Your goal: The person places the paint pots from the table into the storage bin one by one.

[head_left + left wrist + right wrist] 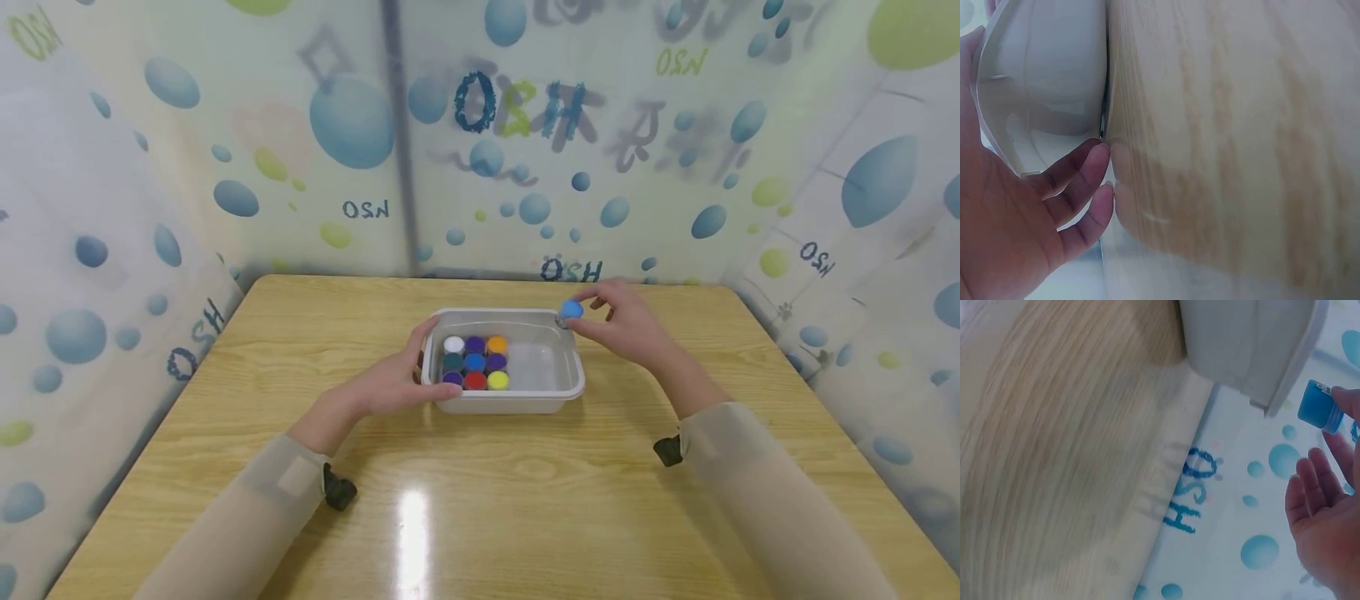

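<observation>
My right hand [628, 327] pinches a small blue paint jar [572, 309] between thumb and forefinger, above the right back corner of a white plastic tub [543, 365]. In the right wrist view, the jar [1317, 407] hangs tilted beside the tub's rim, its other fingers loosely bent. My left hand [386, 382] grips the tub's left end, thumb over the front rim and forefinger along the side. The left wrist view has the lower fingers [1088, 169] bent by the tub's base. Several paint jars with coloured lids, among them a red lid [475, 381], stand in rows in the tub's left half.
The tub stands on a wooden table [480, 483]. A patterned curtain [300, 217] with blue and green drops hangs behind the table and along both sides. Dark wrist devices are strapped at both sleeves [281, 475].
</observation>
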`<state>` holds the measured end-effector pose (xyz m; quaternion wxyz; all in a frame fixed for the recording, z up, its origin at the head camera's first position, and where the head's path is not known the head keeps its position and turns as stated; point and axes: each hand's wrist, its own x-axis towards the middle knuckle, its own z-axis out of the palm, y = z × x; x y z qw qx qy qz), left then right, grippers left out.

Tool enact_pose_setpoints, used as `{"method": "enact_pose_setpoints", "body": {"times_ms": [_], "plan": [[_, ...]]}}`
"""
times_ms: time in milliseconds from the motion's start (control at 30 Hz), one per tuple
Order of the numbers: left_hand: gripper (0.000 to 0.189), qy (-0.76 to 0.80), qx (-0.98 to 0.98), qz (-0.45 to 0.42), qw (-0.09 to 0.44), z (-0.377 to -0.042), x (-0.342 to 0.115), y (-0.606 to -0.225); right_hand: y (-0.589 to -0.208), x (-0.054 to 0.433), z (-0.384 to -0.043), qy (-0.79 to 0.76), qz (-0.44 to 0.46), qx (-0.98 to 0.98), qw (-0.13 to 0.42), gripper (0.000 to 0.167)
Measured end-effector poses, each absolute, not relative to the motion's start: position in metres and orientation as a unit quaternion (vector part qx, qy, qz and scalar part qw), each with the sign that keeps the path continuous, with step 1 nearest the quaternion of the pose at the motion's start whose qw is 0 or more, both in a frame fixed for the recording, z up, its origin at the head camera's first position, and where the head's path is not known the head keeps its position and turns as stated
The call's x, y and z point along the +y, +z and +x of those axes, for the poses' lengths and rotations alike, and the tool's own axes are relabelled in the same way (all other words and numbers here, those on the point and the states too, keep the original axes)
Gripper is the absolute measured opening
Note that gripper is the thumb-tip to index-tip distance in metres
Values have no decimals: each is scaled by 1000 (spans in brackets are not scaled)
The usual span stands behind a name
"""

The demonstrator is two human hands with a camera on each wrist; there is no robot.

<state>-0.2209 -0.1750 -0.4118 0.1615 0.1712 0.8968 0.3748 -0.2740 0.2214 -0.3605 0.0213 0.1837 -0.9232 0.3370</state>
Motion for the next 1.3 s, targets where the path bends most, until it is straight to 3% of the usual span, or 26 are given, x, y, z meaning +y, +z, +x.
{"method": "enact_pose_setpoints", "body": {"times_ms": [667, 1300], "plan": [[125, 388, 890, 177, 163, -222, -174, -410, -389, 157, -289, 331, 180, -926, -20, 37], [124, 396, 886, 178, 161, -224, -173, -413, -395, 146, -286, 181, 186, -965, -31, 30]]}}
